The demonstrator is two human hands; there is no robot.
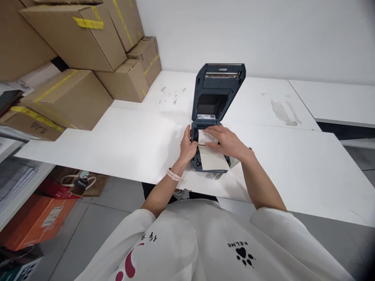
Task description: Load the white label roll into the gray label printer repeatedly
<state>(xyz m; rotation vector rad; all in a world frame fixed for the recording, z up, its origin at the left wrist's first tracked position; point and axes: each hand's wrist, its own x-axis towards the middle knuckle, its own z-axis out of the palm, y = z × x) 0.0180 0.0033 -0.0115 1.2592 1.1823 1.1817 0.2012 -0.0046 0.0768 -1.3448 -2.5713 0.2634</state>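
A dark blue-grey label printer [195, 164] stands on the white table with its lid [218, 86] raised. Inside lies a roll of white label paper [204, 136], and a strip of the paper [213, 159] stretches toward me over the front edge. My left hand [187, 147] holds the printer's left side, thumb over the rim by the roll and fingers along the outside. Across the roll from the right reaches my right hand [227, 141], its fingers extended and resting on the paper. Part of the roll is hidden beneath those fingers.
Cardboard boxes [70, 97] with yellow tape are stacked at the table's back left. A white wall [258, 35] rises behind the table [146, 144]. Below on the left, an orange box [38, 218] and bags stand on the floor. A gap [345, 128] shows between surfaces at right.
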